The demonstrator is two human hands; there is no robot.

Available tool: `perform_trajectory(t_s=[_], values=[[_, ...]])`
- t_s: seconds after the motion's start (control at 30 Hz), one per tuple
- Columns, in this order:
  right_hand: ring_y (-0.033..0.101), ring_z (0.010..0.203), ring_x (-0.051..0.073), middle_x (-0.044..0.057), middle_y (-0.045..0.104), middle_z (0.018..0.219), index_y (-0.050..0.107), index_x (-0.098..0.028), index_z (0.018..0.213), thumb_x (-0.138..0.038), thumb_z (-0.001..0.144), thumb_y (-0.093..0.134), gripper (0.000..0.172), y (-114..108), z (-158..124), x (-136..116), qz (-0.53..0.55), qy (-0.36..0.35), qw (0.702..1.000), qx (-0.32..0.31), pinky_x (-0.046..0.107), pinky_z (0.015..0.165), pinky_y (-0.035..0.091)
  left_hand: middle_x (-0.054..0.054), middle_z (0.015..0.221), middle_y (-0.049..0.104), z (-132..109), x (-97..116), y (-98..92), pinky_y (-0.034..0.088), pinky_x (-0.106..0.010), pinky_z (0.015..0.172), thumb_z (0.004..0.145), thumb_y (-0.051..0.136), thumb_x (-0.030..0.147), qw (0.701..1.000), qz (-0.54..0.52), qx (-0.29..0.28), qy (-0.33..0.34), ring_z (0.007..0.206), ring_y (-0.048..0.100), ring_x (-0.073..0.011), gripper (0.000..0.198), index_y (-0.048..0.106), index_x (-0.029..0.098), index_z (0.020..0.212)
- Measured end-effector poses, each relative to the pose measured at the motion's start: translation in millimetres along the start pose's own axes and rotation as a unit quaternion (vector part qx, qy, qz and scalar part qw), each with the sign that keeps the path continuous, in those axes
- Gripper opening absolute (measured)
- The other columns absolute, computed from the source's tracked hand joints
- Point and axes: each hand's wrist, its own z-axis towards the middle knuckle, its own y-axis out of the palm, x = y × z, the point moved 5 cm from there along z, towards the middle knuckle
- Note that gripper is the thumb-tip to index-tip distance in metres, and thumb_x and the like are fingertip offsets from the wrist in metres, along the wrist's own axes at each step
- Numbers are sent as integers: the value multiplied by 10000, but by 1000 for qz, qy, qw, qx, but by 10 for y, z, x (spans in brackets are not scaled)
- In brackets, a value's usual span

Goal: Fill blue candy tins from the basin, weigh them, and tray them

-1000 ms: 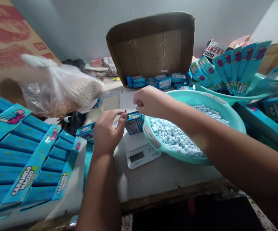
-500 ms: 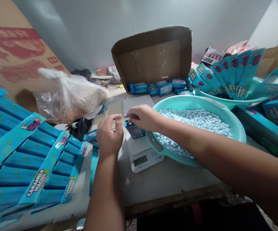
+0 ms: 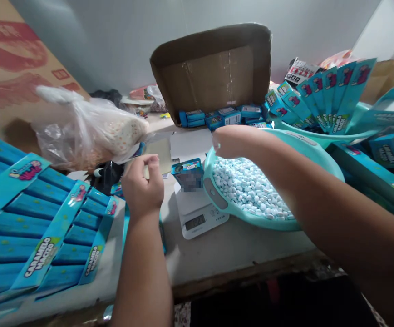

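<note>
My right hand (image 3: 236,140) hangs over the left part of a turquoise basin (image 3: 326,170) filled with small pale-blue candies (image 3: 251,186). Its fingers point down and are blurred, so whether they hold a candy cannot be made out. A small blue candy box (image 3: 187,175) stands on the white kitchen scale (image 3: 202,221), left of the basin, with neither hand touching it. My left hand (image 3: 143,184) is raised left of the scale, its thumb up and apart from the loosely curled fingers, with nothing visible in it.
Blue display cartons (image 3: 43,227) fill the left side of the table. Behind stands an open cardboard box (image 3: 214,77) with several small blue boxes in it. Plastic bags (image 3: 95,131) lie at back left. More blue cartons (image 3: 333,97) and another turquoise basin (image 3: 360,111) are at right.
My right hand has left the small box on the scale and moved right, over the basin. My left hand has drawn slightly left, away from the box. The view has shifted a little.
</note>
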Motion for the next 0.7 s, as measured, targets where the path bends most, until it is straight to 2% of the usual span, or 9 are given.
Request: perform_trajectory(t_s=[0.1,0.2,0.27,0.4,0.6,0.7], values=[[641,800,239,140,709,855,757,-37,1032,-270,839,687,310,127,4,137,-69,14,990,-120,346,690,424,-112,966,751,3,-30,9,518,-378,894,1001,488,388,1000,9,5,-12,961,696,-249,319,722,173,976],[635,737,211,88,707,793,760,-84,1009,-453,830,695,416,241,-1,84,-46,-17,981,-190,336,683,434,-102,960,749,0,-52,28,516,-376,886,994,501,388,1000,20,4,-20,952,691,-245,302,726,187,977],[632,723,201,70,706,783,748,-96,1061,-491,802,715,473,256,-8,28,-38,-23,980,-193,326,676,436,-98,963,749,-4,-59,41,516,-372,889,995,499,391,1000,20,0,-23,954,690,-241,304,728,191,993],[630,700,207,64,699,779,728,-95,1128,-444,753,757,512,250,-9,-50,-50,-38,983,-175,326,637,437,-94,959,746,-10,-63,62,518,-364,895,993,506,408,999,13,-11,-30,952,693,-235,314,724,183,991],[624,640,198,55,675,717,743,-80,1047,-371,758,745,410,286,0,-92,-26,-52,982,-178,330,619,458,-84,958,740,-8,-54,66,519,-366,908,980,523,399,999,21,-13,-28,961,686,-233,293,717,180,992],[626,630,184,49,658,658,750,-58,952,-313,758,772,321,259,-18,-107,-20,-50,988,-144,318,640,453,-83,965,742,-5,-52,66,522,-370,905,976,527,399,999,29,-14,-25,961,685,-236,285,719,188,989]])
